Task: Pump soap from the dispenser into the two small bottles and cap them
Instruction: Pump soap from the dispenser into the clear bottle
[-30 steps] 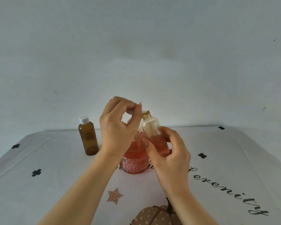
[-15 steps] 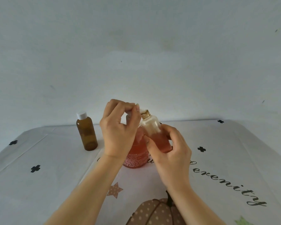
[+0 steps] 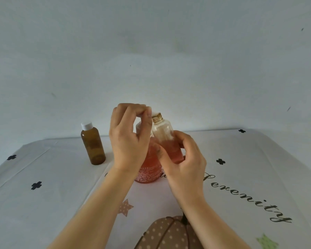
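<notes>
The left hand (image 3: pixel 129 139), at centre frame, has its fingers curled tight over the top of the pink soap dispenser (image 3: pixel 148 168), which stands on the printed tablecloth (image 3: pixel 43 194). The pump head is almost wholly hidden beneath them, so the exact contact cannot be told. The right hand (image 3: pixel 186 164), just right of it, grips the clear small bottle (image 3: pixel 164 139) by its lower half, thumb and fingers wrapped round it. The bottle is tilted, with its gold threaded neck (image 3: pixel 157 118) close against the left fingertips. It is uncapped and roughly half filled with pink soap. Hazard 1: the neck is narrow, so if it drifts off the spout during a stroke, soap will likely run down the outside onto the cloth. Hazard 2: soap on the threads may hinder capping and make the grip slip. Hazard 3: an off-axis press could tip the dispenser, since no hand steadies its base. The amber bottle (image 3: pixel 92 144), white-capped, stands left of centre, well apart.
</notes>
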The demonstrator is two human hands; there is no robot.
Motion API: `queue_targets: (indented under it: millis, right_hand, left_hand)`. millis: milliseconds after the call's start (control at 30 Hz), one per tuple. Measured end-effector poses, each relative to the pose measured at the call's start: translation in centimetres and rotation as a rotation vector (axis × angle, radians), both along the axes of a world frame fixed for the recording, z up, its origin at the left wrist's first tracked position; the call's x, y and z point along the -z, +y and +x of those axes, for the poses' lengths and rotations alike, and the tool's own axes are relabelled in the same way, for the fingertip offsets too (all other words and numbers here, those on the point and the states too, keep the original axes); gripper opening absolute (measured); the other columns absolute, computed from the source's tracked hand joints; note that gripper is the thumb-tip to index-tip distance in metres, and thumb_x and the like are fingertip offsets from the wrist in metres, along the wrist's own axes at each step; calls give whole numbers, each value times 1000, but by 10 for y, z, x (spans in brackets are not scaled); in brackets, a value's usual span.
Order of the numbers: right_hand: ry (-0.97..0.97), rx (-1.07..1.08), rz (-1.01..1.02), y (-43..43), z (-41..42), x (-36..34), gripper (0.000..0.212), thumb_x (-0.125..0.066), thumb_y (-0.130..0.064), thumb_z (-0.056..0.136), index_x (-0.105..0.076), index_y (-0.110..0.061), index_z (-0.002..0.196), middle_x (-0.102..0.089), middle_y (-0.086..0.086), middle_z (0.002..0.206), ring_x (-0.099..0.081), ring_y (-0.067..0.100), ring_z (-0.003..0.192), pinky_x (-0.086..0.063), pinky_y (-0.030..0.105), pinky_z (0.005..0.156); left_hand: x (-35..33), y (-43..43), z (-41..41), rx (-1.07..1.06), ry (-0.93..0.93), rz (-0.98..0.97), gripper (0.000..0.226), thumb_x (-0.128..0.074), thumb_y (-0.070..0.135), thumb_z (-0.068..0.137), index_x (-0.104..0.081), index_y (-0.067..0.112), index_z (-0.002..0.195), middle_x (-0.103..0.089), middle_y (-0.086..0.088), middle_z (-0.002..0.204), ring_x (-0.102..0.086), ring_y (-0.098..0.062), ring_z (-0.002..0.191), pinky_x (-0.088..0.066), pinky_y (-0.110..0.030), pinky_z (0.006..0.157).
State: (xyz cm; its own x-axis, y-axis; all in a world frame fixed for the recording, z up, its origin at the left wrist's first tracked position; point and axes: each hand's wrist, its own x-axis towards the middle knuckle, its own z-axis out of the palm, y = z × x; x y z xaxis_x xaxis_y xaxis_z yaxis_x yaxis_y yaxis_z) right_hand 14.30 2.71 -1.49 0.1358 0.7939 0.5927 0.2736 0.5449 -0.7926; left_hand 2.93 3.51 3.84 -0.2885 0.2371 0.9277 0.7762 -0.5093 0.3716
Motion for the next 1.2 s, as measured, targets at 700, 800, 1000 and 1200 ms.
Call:
queue_targets:
  millis: [700,800,1000,1200]
  right_hand:
    - [-54,-11,-34,1,6,7,47,-74,-46,75,-64,-22,114,-68,-7,104,-64,7,95,-48,15,81]
    - [-49,-8,-36,1,6,5,45,-73,-44,75,-65,-23,114,-68,-8,103,-64,8,95,-51,24,83]
    - [-35,29,20,2,0,1,47,-69,-49,77,-64,-21,115,-68,-9,102,-65,8,92,-53,32,83]
    - [-47,39,57,2,2,0,51,-73,-55,79,-64,-21,115,-68,-7,100,-64,6,89,-46,11,78]
  left_hand:
    - [9,-1,-5,56,-16,-53,15,-55,9,91,-66,1,85,-60,0,85,-58,-21,81,-44,-20,74]
    - [9,-4,-2,59,-46,-55,15,-54,10,91,-66,2,85,-58,2,87,-58,-21,82,-45,-20,74]
    - [22,-10,2,36,96,-107,29,-46,5,95,-58,0,120,-51,-1,123,-50,-19,116,-39,-19,99]
    - [13,-10,-4,-36,153,-109,28,-48,-3,94,-60,-2,120,-58,-11,121,-52,-20,117,-36,-17,102]
